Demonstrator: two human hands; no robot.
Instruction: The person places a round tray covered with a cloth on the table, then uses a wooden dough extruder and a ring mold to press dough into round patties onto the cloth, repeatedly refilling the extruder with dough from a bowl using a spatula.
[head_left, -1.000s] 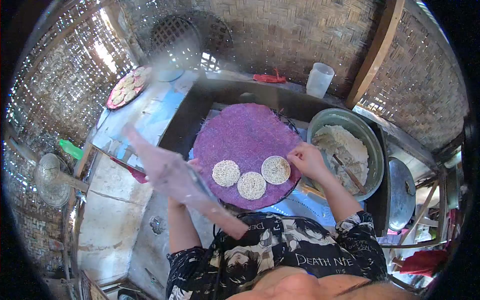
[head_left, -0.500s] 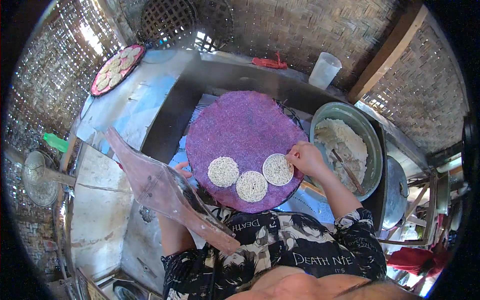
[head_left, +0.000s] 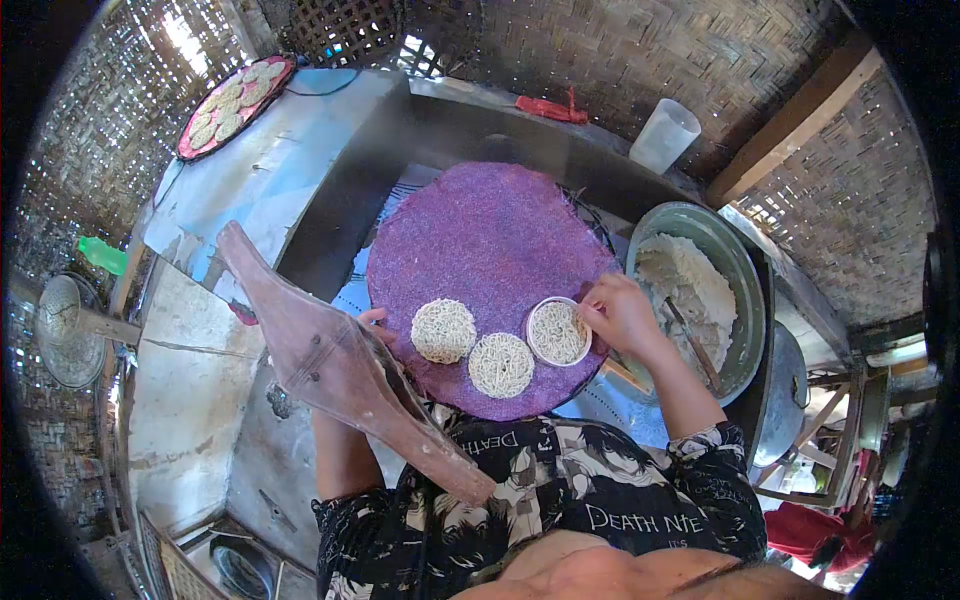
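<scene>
My right hand point(head_left: 618, 312) pinches the rim of a thin white ring point(head_left: 532, 345) at the right of a round purple cloth-covered tray point(head_left: 490, 235). The ring surrounds a disc of pale noodle-like strands point(head_left: 560, 332) and looks slightly tilted. Two similar discs lie bare to its left, a middle one point(head_left: 501, 365) and a left one point(head_left: 443, 331). A long wooden press point(head_left: 325, 360) with two handles slants above the tray's left edge. Beneath it my left hand point(head_left: 374, 320) is mostly hidden; its few visible fingers curl beside the press body, apparently gripping it.
Right of the tray stands a large green basin point(head_left: 752, 300) of pale dough, with a wooden-handled tool point(head_left: 695, 345) in it. At the back are a white plastic container point(head_left: 665, 135) and a red bag point(head_left: 552, 107). A pink tray point(head_left: 190, 143) of discs rests upper left.
The white ring now shows more of its side wall and appears raised or tilted around the right disc. The press's top has turned more toward the camera. The whole view has shifted slightly.
</scene>
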